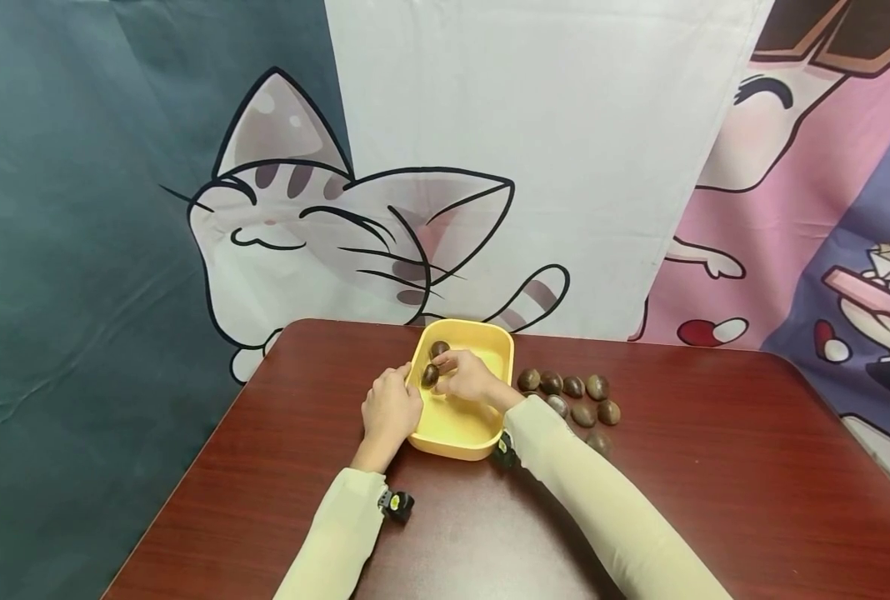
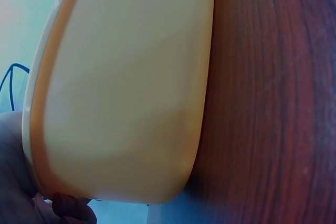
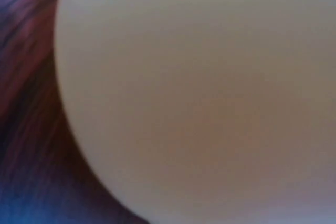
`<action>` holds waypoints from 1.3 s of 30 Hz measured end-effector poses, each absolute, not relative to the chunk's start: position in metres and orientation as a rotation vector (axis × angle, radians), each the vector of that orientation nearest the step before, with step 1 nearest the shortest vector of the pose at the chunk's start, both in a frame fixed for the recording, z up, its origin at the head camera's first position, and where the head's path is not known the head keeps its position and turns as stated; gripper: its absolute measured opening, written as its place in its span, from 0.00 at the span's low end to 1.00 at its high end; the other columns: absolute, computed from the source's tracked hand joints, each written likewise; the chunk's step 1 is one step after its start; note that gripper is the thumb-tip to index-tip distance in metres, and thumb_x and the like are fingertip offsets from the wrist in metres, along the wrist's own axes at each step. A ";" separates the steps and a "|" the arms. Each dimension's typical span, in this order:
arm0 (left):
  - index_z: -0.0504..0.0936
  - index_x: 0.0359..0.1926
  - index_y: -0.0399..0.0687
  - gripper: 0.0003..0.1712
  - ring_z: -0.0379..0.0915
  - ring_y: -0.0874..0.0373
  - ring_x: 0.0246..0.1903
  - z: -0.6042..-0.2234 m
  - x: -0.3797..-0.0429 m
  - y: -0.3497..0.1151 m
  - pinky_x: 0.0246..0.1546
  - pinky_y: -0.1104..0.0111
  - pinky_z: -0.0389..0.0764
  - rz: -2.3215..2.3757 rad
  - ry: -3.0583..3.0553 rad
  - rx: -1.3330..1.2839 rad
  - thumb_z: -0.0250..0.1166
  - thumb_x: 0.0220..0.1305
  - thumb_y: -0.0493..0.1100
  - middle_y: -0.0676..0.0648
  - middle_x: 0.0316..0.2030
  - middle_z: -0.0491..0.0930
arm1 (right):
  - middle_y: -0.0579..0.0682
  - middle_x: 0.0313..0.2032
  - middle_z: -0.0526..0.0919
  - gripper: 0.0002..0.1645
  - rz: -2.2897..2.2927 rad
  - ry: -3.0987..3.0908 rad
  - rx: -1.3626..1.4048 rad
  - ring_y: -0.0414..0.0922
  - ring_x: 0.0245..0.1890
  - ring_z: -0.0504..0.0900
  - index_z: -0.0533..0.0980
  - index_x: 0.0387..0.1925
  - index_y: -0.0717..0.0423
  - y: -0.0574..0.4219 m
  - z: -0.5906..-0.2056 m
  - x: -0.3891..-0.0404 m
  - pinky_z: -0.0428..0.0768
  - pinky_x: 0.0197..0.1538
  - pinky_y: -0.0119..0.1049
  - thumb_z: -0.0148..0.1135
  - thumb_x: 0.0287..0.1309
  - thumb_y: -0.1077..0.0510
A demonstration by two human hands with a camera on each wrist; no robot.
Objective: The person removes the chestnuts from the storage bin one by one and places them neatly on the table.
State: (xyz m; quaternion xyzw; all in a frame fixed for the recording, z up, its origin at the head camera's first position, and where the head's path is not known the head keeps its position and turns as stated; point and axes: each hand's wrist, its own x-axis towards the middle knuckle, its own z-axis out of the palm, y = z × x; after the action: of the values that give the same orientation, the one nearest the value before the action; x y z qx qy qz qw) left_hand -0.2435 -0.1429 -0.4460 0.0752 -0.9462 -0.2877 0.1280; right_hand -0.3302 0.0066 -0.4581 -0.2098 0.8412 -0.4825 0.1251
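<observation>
A yellow rectangular tub (image 1: 456, 450) stands on the table near its back edge. My left hand (image 1: 392, 406) grips its left rim, and in the left wrist view its fingers (image 2: 73, 208) curl at the rim's corner. Inside the tub, my right hand (image 1: 466, 377) pinches a dark brown, egg-shaped fruit (image 1: 430, 376) between thumb and fingers. Another brown fruit (image 1: 440, 349) lies just behind it in the tub's far left part. The tub's pale outer wall (image 3: 199, 103) fills most of the right wrist view, where the right hand is out of sight.
Several similar brown fruits (image 1: 583, 414) lie in loose rows on the reddish-brown table (image 1: 715, 467), right of the tub. My right forearm passes in front of some of them. A cloth backdrop with cartoon cats (image 1: 295, 225) hangs behind the table's back edge.
</observation>
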 end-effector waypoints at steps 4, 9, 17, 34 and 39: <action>0.78 0.65 0.48 0.24 0.81 0.39 0.42 -0.446 -0.244 -0.143 0.36 0.46 0.79 -0.834 -2.748 0.212 0.55 0.69 0.41 0.42 0.51 0.81 | 0.62 0.47 0.84 0.33 -1.365 2.454 -0.655 0.46 0.31 0.85 0.76 0.58 0.64 0.006 -0.457 -0.329 0.83 0.32 0.35 0.73 0.46 0.67; 0.78 0.65 0.48 0.25 0.81 0.39 0.42 -0.447 -0.244 -0.143 0.36 0.46 0.79 -0.831 -2.747 0.214 0.55 0.68 0.40 0.42 0.50 0.81 | 0.60 0.47 0.84 0.33 -1.309 2.480 -0.700 0.44 0.31 0.84 0.77 0.59 0.60 0.005 -0.457 -0.327 0.82 0.31 0.34 0.75 0.47 0.66; 0.78 0.65 0.47 0.25 0.81 0.39 0.42 -0.447 -0.243 -0.143 0.36 0.45 0.79 -0.838 -2.746 0.213 0.55 0.68 0.40 0.42 0.51 0.81 | 0.58 0.39 0.85 0.22 -1.303 2.506 -0.673 0.43 0.28 0.83 0.80 0.48 0.59 0.004 -0.457 -0.325 0.82 0.28 0.35 0.75 0.49 0.66; 0.78 0.65 0.48 0.24 0.80 0.39 0.42 -0.449 -0.242 -0.143 0.35 0.46 0.79 -0.840 -2.744 0.213 0.55 0.69 0.40 0.42 0.51 0.81 | 0.53 0.41 0.86 0.17 -1.098 2.676 -0.843 0.40 0.31 0.82 0.82 0.42 0.56 0.004 -0.458 -0.326 0.78 0.36 0.30 0.77 0.49 0.62; 0.78 0.64 0.47 0.24 0.81 0.39 0.42 -0.449 -0.242 -0.142 0.36 0.45 0.79 -0.843 -2.726 0.202 0.55 0.67 0.39 0.41 0.50 0.81 | 0.54 0.45 0.86 0.17 -1.158 2.588 -0.828 0.42 0.29 0.85 0.83 0.46 0.57 0.004 -0.457 -0.325 0.80 0.31 0.31 0.75 0.52 0.61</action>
State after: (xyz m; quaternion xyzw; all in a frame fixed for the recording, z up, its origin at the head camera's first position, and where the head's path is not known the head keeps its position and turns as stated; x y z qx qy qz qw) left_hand -0.2422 -0.1421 -0.4494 0.0700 -0.9436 -0.2917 0.1400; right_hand -0.3250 0.0044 -0.4574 -0.2792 0.8723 -0.3903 0.0936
